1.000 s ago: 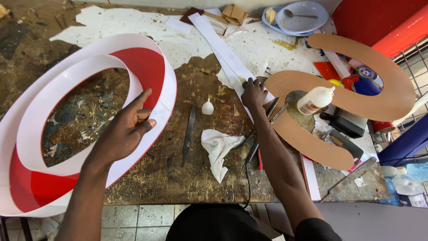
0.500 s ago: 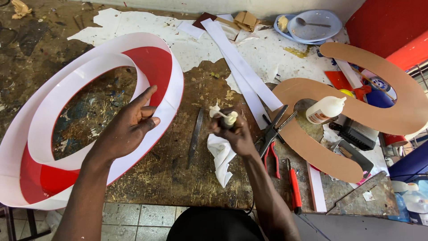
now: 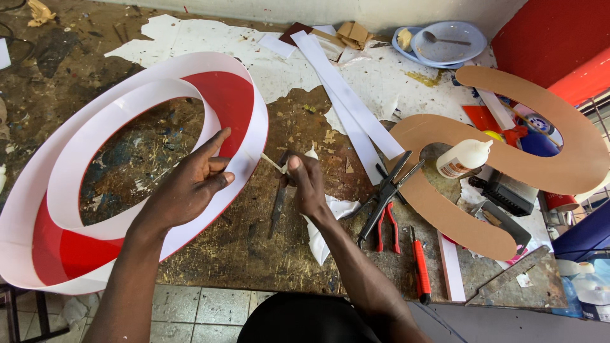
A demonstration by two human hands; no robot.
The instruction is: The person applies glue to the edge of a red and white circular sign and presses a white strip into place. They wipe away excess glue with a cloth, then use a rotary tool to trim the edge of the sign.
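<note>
Your right hand (image 3: pixel 305 184) sits just right of the big red-and-white oval channel letter (image 3: pixel 127 171), its fingers pinched together around a small white glue tube (image 3: pixel 293 166) whose thin nozzle points left and slightly up toward the letter's white outer wall. The tube's long axis runs nearly level, from your fingertips toward the rim, and the nozzle tip lies just beside that wall near where the red face meets it; whether it touches cannot be told from here. Your left hand (image 3: pixel 190 184) rests flat on the letter's near edge, fingers spread and extended, thumb lifted, pressing the white strip just left of the nozzle, so it is the hand closer to the seam, while the right brings the tube in from the side. A crumpled white rag (image 3: pixel 327 222) lies under your right wrist on the worn workbench (image 3: pixel 254 254), a dark narrow blade (image 3: pixel 277 206) lies just left of it, and black-and-red pliers (image 3: pixel 384 203) lie farther right, well apart from the letter.
</note>
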